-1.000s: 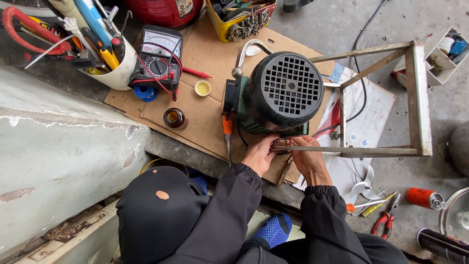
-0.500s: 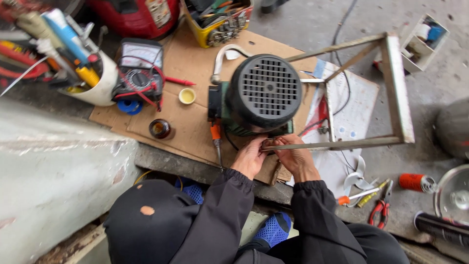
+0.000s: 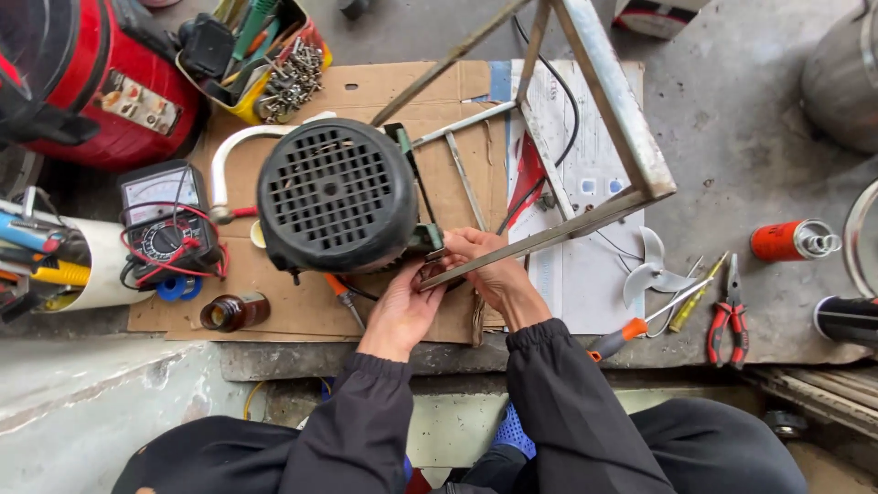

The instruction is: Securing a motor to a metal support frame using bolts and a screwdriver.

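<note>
Grip of both hands, left hand (image 3: 402, 306) and right hand (image 3: 491, 270), pinched together at the black motor (image 3: 337, 197) base, wrists angled inward.

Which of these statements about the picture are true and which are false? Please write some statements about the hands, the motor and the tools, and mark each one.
1. Both hands are at the lower right edge of the black motor. True: the left hand and the right hand meet there, by the metal frame.
2. The red-handled pliers lie on the cardboard. False: they lie on the concrete floor at the right.
3. The multimeter sits left of the motor. True.
4. The right hand holds the orange-handled screwdriver. False: it lies untouched beside the right sleeve.
5. The brown bottle stands upright. False: it lies on its side.
</note>
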